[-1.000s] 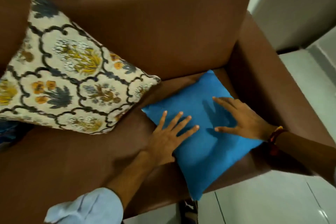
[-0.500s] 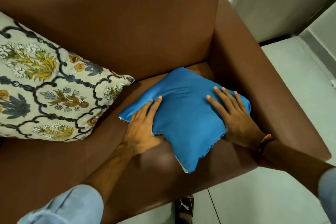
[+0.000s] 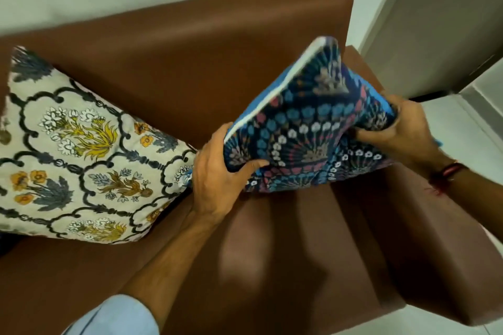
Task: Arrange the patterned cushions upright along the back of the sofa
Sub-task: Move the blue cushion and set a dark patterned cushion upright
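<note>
Both hands on the dark-blue cushion w/ pink-and-white floral print & white piping (image 3: 304, 130). It's lifted off the seat, tilted, printed face toward the camera, top corner up near the backrest of the brown leather sofa (image 3: 190, 62), at the right end by the armrest. Left hand (image 3: 215, 171) clenched on the lower-left corner, thumb across the front; right hand (image 3: 402, 130) clenched on the right edge, fabric bunched in that grip. Red thread band (image 3: 450, 171) on the right wrist.

Cream square cushion w/ yellow & grey flower motifs (image 3: 81, 149) already leans against the backrest to the left; its right corner sits just beside the left hand.

Step in hand, as I read it: stand the blue one up vs. the backrest. To do it well:
- set the bottom edge on the seat first, near the back crease
- tip the top onto the backrest, print facing out
- keep it clear of the cream one's corner so neither gets shoved over
- let go evenly, both sides; soft filling may slump, so pat it square.
</note>
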